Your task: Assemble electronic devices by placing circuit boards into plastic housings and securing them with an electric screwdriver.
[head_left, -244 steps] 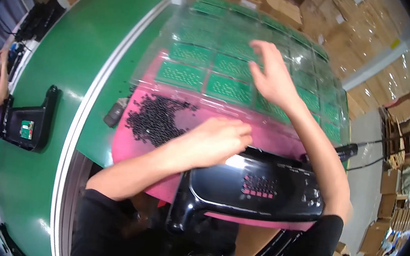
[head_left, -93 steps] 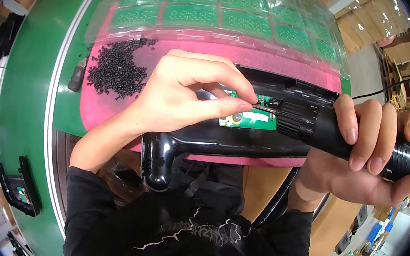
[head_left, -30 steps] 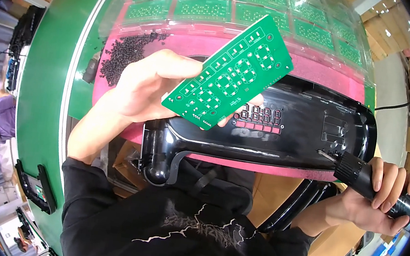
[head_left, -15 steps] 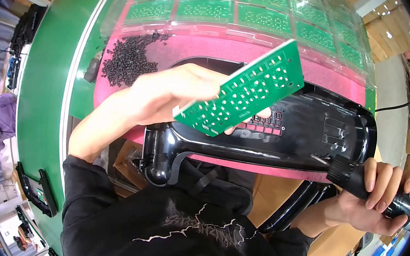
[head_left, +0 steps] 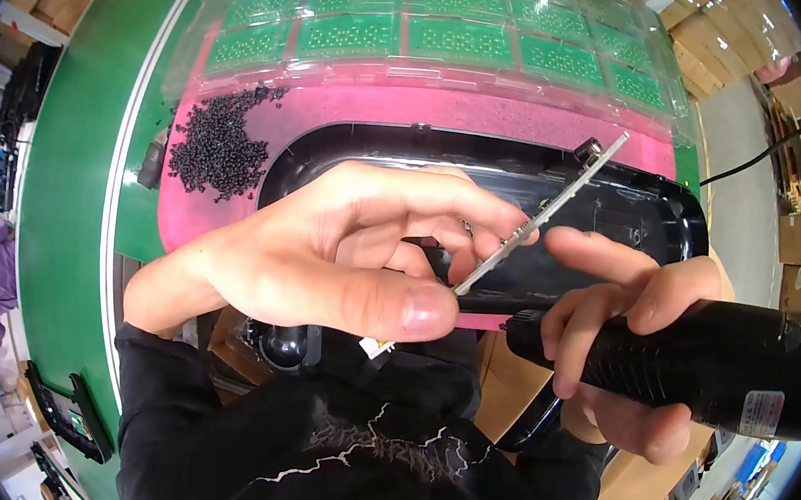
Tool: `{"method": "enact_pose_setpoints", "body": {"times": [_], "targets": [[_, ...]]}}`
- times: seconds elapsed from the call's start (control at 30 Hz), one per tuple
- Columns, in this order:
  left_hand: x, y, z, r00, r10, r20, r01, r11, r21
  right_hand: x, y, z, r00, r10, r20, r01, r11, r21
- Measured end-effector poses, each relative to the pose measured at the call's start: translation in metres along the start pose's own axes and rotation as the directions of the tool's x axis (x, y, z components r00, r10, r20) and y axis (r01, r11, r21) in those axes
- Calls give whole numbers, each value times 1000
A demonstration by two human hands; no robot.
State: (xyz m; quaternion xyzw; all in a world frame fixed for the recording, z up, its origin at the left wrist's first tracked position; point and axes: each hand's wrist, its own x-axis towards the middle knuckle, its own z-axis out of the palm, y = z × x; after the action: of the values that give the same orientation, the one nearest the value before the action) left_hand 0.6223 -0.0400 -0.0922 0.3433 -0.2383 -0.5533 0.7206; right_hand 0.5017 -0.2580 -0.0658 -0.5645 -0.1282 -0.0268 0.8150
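Left hand (head_left: 324, 232): fingers pinch board (head_left: 562, 201), tilted | right hand (head_left: 622, 322), board's 4 o'clock: index extended, others round screwdriver (head_left: 721, 357)

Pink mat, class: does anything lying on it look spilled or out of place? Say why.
The small black pieces on the left of the pink mat look somewhat spilled: a loose heap with no container visible around it and strays at its edges.
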Motion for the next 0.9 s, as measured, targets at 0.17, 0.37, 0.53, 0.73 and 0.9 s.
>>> {"method": "enact_pose_setpoints", "body": {"times": [0.17,0.37,0.53,0.73,0.9], "targets": [[4,0,-2,999,-20,31,20,1000,-4,-3,-6,5,997,75,-19,-75,997,-11],[4,10,3,999,-28,29,29,999,-31,0,-2,10,999,39,15,-39,999,-37],[1,10,4,999,-40,25,41,999,-21,-3,-12,22,955,228,-190,-241,969,-50],[2,8,2,992,-125,-8,125,992,-2,-9,-15,19,964,230,-137,-241,968,-68],[9,3,-9,984,124,-124,-44,859,511,0,0,-2,993,-115,9,115,993,-4]]}}
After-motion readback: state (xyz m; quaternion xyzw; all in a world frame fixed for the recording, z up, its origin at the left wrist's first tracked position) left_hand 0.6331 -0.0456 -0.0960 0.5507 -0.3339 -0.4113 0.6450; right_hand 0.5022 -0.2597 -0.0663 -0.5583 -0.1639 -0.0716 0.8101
